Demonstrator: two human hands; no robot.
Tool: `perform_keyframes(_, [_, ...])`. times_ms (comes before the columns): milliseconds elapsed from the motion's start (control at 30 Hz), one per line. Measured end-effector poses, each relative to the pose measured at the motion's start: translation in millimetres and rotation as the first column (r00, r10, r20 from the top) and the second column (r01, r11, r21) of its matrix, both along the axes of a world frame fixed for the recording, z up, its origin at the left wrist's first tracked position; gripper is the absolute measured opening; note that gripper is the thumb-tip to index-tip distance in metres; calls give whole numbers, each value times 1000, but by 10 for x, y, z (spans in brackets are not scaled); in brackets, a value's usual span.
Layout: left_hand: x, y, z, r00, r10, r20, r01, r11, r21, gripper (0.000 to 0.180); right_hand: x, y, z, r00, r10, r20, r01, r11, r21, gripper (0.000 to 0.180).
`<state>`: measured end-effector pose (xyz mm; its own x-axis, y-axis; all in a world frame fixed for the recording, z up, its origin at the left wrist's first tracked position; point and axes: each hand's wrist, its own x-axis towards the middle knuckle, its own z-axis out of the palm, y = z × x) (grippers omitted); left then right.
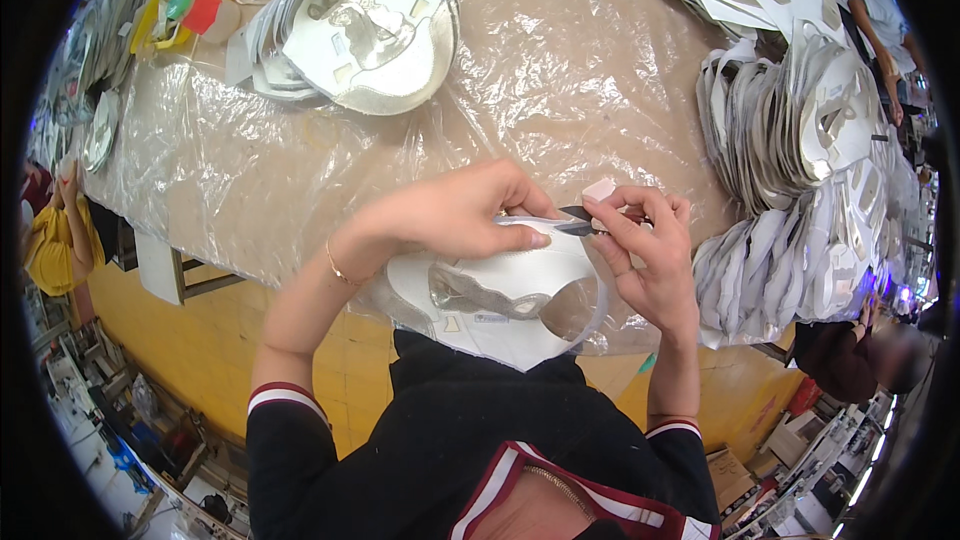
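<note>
A white shoe upper (pixel 490 332) with grey mesh panels lies at the table's near edge, in front of my body. My left hand (pixel 465 208) is closed on its far edge, the thumb on top of the white face. Between the fingers of my right hand (pixel 648 252) are small thread snips (pixel 574 224), their dark blades pointing left at the upper's edge, close to my left fingertips. A pale pink piece (pixel 600 190) shows at my right fingertips; whether it is held together with the snips I cannot tell.
Clear plastic sheeting (pixel 560 80) covers the table. A stack of white uppers (pixel 385 50) stands at the far left, beside bottles with red labels (pixel 205 12). More uppers (pixel 785 130) are piled along the right. Other people (pixel 62 240) are at both sides.
</note>
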<state>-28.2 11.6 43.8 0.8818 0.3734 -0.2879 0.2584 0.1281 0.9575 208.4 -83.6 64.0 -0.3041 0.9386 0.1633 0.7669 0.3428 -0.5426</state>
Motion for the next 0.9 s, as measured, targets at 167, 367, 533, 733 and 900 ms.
perform_keyframes(167, [3, 43, -23, 993, -107, -49, 103, 991, -89, 26, 19, -17, 16, 998, 68, -4, -68, 998, 10, 35])
perform_keyframes(367, [12, 95, -44, 985, -171, -26, 166, 976, -144, 28, 15, -11, 59, 995, 99, -20, -99, 995, -7, 35])
perform_keyframes(533, [42, 164, -30, 959, -283, 18, 281, 943, -177, 26, -1, -43, 87, 995, 103, -2, -103, 995, 6, 36])
perform_keyframes(733, [56, 129, -59, 968, -251, 29, 252, 951, -182, 26, 14, -63, 68, 994, 108, 35, -110, 991, 77, 34])
perform_keyframes(900, [42, 136, -30, 977, -208, 45, 212, 964, -161, 28, 13, -78, 80, 997, 49, -64, -45, 997, 59, 35])
